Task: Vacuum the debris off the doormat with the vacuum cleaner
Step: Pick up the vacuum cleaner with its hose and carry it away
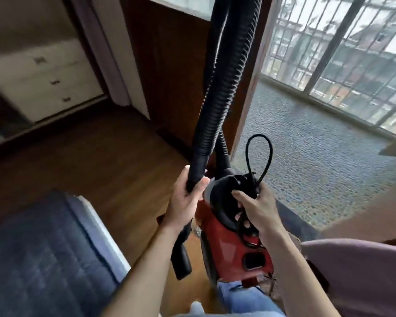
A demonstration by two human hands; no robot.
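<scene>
A red vacuum cleaner [229, 245] hangs in the air in front of me, above the wooden floor. My right hand [258, 209] grips its black top handle together with a loop of black power cord [258, 154]. My left hand [185, 200] grips the rigid end of the black ribbed hose [226, 88], which arches up out of the top of the view. A black nozzle [181, 259] hangs below my left hand. A dark strip [300, 223] lies at the doorway threshold; I cannot tell whether it is the doormat.
A blue mattress [44, 259] lies at the lower left. A dark wooden door [169, 65] stands ahead, with a pebbled balcony floor [318, 161] and barred windows [343, 49] to its right. White drawers [48, 81] stand at the far left. A pink cloth [361, 271] is at the lower right.
</scene>
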